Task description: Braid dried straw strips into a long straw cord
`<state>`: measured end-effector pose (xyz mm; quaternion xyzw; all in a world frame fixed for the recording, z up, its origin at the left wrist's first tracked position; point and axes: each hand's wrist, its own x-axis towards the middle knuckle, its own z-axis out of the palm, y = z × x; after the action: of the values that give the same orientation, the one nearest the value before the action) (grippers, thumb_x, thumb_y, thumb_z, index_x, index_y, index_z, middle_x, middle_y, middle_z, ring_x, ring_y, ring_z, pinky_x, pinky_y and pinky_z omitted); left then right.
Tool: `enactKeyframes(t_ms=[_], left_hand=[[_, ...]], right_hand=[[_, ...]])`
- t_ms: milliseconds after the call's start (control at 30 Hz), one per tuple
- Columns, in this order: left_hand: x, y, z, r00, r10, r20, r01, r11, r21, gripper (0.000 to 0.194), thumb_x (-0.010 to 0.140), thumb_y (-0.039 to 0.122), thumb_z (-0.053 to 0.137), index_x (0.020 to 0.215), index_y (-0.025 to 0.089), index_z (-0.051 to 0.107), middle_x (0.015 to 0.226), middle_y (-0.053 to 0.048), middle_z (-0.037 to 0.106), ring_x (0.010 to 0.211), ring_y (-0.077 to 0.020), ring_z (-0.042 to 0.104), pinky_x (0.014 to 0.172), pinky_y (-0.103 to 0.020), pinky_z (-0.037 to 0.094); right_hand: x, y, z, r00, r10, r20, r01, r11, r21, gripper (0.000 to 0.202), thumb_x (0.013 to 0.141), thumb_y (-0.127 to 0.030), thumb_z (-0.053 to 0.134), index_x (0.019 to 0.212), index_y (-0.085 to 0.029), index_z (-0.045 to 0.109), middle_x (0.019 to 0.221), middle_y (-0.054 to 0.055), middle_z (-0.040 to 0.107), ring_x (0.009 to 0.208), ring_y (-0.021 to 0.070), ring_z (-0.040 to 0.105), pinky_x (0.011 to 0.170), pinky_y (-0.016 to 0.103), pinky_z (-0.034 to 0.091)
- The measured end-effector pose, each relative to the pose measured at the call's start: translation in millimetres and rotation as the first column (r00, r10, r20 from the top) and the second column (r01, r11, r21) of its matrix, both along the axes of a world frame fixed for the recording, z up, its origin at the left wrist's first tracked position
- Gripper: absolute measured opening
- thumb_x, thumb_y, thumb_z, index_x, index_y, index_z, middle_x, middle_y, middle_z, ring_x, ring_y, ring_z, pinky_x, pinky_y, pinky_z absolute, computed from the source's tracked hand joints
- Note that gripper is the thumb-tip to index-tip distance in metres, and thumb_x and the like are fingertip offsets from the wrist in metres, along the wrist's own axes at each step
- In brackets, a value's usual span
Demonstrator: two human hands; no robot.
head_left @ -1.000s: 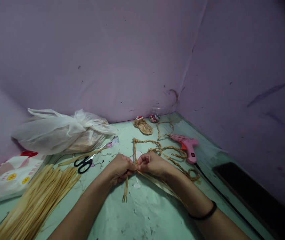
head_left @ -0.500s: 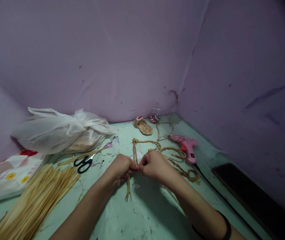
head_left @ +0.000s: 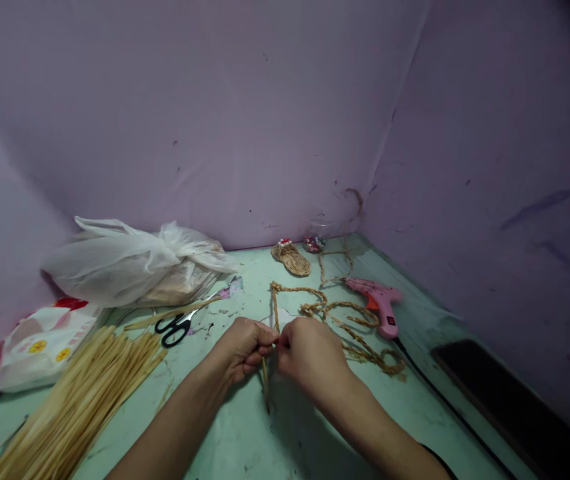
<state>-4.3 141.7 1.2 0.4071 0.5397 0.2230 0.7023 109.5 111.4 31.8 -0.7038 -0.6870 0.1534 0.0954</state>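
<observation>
Both hands meet at the middle of the table, pinching a braided straw cord (head_left: 275,312). My left hand (head_left: 245,347) is closed on it, thumb and forefinger together, with loose strand ends hanging down below the fingers. My right hand (head_left: 311,348) is closed against the left one, its back towards me, so its fingertips are mostly hidden. From the pinch the cord runs up and away, bends at a knot, then trails right into a loose heap of braid (head_left: 355,327) on the table.
To the left lie a bundle of straw strips (head_left: 85,400), black-handled scissors (head_left: 177,328), a tied white plastic bag (head_left: 129,263) and a printed bag (head_left: 39,343). Behind are a small woven slipper (head_left: 292,259) and a bead jar (head_left: 314,241). Rightward lie a pink glue gun (head_left: 379,300) and a dark flat object (head_left: 495,393).
My right hand has turned over further, its back now covering more of the fingers. The hanging strand ends have swung right. The whole view has shifted slightly.
</observation>
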Motion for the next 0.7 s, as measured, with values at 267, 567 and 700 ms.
enactKeyframes(t_ms=[267,567,700], left_hand=[[-1,0,-1.3,0.989,0.068,-0.128,-0.055,0.993,0.105,0.003,0.046,0.015,0.048,0.048,0.014,0.047,0.031,0.007,0.033,0.025,-0.0017,0.019,0.027,-0.016,0.008],[-13,8,-2.9,0.993,-0.098,-0.059,0.103,0.991,0.09,0.015,0.05,0.026,0.057,0.056,0.014,0.05,0.034,0.008,0.034,0.026,-0.0017,0.018,0.027,-0.017,0.006],[-10,6,-5.1,0.99,-0.102,-0.097,0.112,0.989,0.101,0.011,0.049,0.023,0.054,0.051,0.016,0.046,0.031,0.009,0.03,0.025,-0.0024,0.018,0.029,-0.018,0.006]], right_hand=[[11,2,9.1,0.97,0.208,-0.123,-0.217,0.974,-0.067,0.018,0.064,-0.021,0.051,0.066,-0.015,0.068,0.062,0.009,0.064,0.055,0.0162,0.054,0.046,0.024,0.025],[23,33,-34.1,0.617,-0.113,-0.779,-0.215,0.928,-0.306,0.013,0.065,-0.016,0.044,0.056,-0.013,0.054,0.043,-0.003,0.046,0.041,0.0071,0.039,0.042,0.019,0.027],[12,27,-53.0,0.651,-0.118,-0.75,-0.159,0.945,-0.287,0.016,0.061,-0.014,0.044,0.046,-0.014,0.047,0.037,-0.005,0.036,0.036,0.0049,0.027,0.039,0.019,0.018]])
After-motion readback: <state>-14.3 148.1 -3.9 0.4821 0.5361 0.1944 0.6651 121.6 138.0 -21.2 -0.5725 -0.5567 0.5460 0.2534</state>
